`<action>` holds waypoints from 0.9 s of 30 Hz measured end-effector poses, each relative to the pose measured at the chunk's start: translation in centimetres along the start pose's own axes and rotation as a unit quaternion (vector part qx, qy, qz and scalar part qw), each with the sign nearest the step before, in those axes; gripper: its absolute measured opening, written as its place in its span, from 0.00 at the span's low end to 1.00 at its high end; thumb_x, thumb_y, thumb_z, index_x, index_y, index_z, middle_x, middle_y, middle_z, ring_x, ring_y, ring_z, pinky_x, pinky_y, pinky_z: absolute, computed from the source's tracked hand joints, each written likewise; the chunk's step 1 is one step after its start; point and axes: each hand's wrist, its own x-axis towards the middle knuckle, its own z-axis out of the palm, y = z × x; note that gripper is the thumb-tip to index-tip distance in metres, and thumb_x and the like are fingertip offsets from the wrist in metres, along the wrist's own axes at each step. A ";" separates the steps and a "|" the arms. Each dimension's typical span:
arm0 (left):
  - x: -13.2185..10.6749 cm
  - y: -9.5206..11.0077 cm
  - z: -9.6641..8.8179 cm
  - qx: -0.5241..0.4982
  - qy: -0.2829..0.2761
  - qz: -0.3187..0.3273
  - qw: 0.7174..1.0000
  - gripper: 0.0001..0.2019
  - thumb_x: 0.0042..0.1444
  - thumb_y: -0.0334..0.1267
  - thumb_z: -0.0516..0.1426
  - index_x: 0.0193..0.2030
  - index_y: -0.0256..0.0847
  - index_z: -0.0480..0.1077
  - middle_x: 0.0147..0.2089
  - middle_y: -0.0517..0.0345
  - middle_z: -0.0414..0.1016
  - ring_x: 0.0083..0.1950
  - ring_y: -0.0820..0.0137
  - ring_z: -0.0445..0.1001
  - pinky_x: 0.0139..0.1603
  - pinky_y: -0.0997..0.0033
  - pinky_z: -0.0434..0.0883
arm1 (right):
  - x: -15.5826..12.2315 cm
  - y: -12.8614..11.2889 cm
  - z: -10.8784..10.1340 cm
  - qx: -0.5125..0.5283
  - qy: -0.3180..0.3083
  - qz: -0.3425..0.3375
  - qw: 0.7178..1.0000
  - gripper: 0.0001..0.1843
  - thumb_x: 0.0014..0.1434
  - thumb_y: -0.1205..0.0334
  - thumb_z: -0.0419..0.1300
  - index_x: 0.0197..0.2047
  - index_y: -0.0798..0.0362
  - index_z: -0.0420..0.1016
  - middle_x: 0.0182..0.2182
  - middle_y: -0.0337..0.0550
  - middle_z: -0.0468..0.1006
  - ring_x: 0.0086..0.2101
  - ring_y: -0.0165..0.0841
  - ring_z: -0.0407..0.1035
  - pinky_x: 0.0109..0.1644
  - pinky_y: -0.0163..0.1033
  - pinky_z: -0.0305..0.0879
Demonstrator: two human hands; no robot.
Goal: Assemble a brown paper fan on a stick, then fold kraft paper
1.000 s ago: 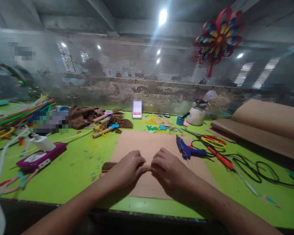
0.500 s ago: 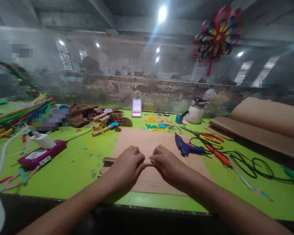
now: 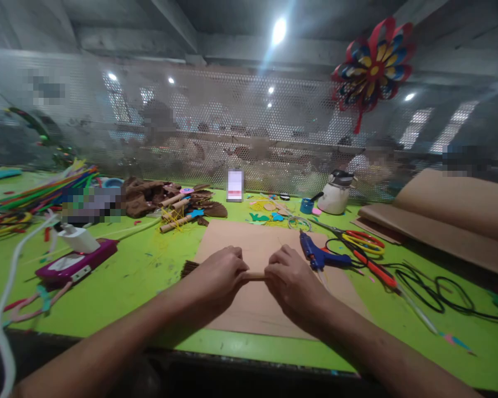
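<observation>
Both my hands rest on a sheet of brown paper [image 3: 249,237] lying on the green table [image 3: 141,276]. My left hand [image 3: 219,276] and my right hand [image 3: 292,282] are closed around a thin rolled brown paper stick [image 3: 255,275], which shows in the gap between them. A dark brown fringed end [image 3: 187,269] pokes out left of my left hand. A blue glue gun [image 3: 315,254] lies just right of my right hand.
Scissors with red and yellow handles [image 3: 363,241] and black cable [image 3: 427,282] lie at the right, with folded brown paper [image 3: 448,215] beyond. A purple case [image 3: 77,264] with a white charger, pipe cleaners [image 3: 37,193], craft scraps [image 3: 178,207], a phone [image 3: 234,185] and a white pot [image 3: 336,193] stand behind.
My hands have drawn a little apart, so more of the rolled stick shows between them. The view has shifted slightly.
</observation>
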 end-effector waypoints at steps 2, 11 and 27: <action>0.1 -0.1 0.1 -0.004 0.000 -0.007 1.000 0.20 0.64 0.43 0.47 0.29 0.39 0.74 0.32 0.54 0.67 0.30 0.70 0.65 0.33 0.69 0.58 | 0.0 -0.3 0.1 -0.027 -0.010 -0.018 0.999 0.11 0.61 0.71 0.53 0.27 0.56 0.70 0.29 0.44 0.70 0.34 0.34 0.58 0.37 0.41 0.55; 1.1 -0.2 -0.2 0.115 0.002 0.025 0.993 0.10 0.61 0.35 0.51 0.32 0.38 0.72 0.35 0.51 0.69 0.37 0.64 0.66 0.37 0.66 0.60 | 0.6 1.1 0.8 -0.071 -0.067 0.000 0.995 0.11 0.65 0.66 0.50 0.34 0.55 0.71 0.34 0.45 0.72 0.37 0.34 0.59 0.39 0.39 0.56; 1.9 -1.3 0.4 0.026 0.041 0.021 0.999 0.16 0.63 0.39 0.49 0.25 0.38 0.69 0.31 0.55 0.68 0.33 0.70 0.64 0.35 0.69 0.59 | 1.0 0.1 1.5 -0.075 -0.043 -0.005 0.996 0.09 0.65 0.67 0.50 0.37 0.54 0.71 0.35 0.44 0.71 0.38 0.35 0.58 0.41 0.42 0.55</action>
